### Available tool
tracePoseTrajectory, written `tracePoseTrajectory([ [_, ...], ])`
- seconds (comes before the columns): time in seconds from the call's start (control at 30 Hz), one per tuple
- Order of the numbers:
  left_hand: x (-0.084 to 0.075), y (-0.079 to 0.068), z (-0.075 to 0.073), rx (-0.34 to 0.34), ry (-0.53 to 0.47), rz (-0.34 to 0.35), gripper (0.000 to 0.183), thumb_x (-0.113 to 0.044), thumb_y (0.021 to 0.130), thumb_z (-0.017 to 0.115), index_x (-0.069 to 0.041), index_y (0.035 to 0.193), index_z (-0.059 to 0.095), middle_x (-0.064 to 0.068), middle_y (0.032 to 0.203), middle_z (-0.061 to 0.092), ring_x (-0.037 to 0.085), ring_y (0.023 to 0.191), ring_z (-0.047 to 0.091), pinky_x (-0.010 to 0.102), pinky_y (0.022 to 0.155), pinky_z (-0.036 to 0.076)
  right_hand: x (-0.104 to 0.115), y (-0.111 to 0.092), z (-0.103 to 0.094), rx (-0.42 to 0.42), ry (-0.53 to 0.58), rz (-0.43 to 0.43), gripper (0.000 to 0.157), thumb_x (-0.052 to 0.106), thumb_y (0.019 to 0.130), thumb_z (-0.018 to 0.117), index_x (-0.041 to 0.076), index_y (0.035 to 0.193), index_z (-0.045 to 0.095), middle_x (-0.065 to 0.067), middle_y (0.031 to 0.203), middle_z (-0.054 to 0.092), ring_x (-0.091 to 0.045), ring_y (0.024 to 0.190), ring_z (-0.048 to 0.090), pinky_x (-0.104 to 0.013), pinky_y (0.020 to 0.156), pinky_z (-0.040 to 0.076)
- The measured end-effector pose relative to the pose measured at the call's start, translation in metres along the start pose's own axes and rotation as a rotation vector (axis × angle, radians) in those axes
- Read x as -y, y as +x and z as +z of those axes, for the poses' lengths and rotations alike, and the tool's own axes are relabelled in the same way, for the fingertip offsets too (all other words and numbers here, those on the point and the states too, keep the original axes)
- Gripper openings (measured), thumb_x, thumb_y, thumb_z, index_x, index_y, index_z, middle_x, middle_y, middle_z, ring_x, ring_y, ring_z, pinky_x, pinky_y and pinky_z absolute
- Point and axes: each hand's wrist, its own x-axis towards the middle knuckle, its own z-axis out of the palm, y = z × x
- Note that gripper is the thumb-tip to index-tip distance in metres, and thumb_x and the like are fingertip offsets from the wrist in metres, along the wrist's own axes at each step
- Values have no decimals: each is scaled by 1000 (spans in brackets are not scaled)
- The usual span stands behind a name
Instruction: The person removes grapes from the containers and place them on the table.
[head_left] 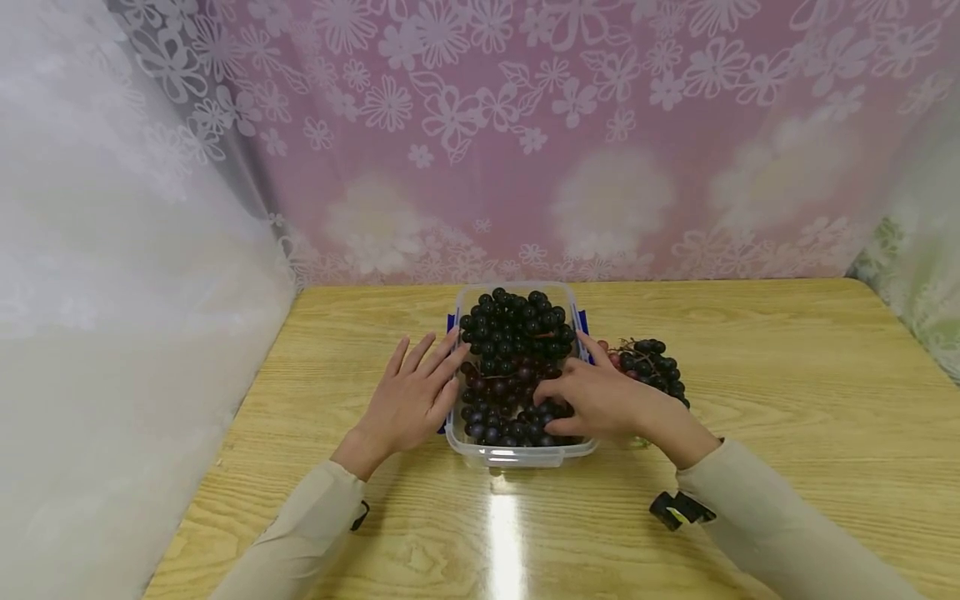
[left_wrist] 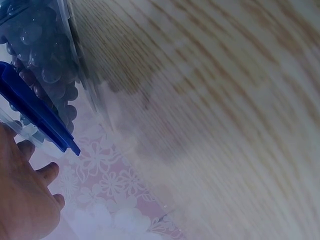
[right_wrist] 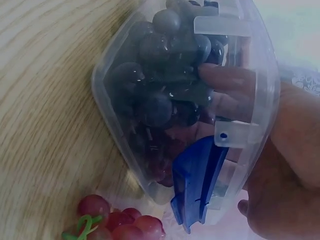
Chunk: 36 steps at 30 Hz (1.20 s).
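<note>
Adjustment, seemingly, of round black grapes (head_left: pixel 517 333) in clear rectangular plastic box (head_left: pixel 517 457) near far edge of wood-grained worktop (head_left: pixel 360 325), with left hand (head_left: pixel 411 396) spread-fingered alongside, right hand (head_left: pixel 603 398) finger-bent inside, pinch uncertain, next probably needing gentle release.

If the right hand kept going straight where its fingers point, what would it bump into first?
Probably the dark grapes in the near end of the clear box. The right hand reaches in there, but how deep is hard to see.
</note>
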Motion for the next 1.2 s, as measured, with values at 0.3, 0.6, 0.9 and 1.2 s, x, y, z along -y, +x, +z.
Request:
tracePoseTrajectory([
  [0.3,2,-2,-1,-7,6,7,54,-42,104,15,-21,152,29,-1,157,19,28,142,18,50,114,2,17,3,2,-45,-80,65,32,36,81,74,24,110,70,11,90,70,-21,91,53,-63,107,-1],
  [0.6,0,-1,0,-3,0,0,55,-43,104,15,-21,152,29,-2,158,18,25,144,13,50,114,2,14,5,3,-66,-87,1,28,32,79,73,20,104,70,16,69,61,-20,86,55,-63,107,1],
  [0.9,0,1,2,-14,13,2,55,-43,104,14,-21,152,29,-2,158,18,25,143,14,49,114,1,4,3,-3,-73,-68,-22,31,38,80,72,23,108,70,21,66,49,-15,88,55,-60,109,-3],
  [1.2,0,1,2,-18,26,4,55,-42,104,15,-21,152,31,-1,157,19,28,142,19,50,114,1,5,0,-4,-101,-73,-31,30,37,80,72,24,107,71,19,74,57,-17,92,56,-63,108,0],
])
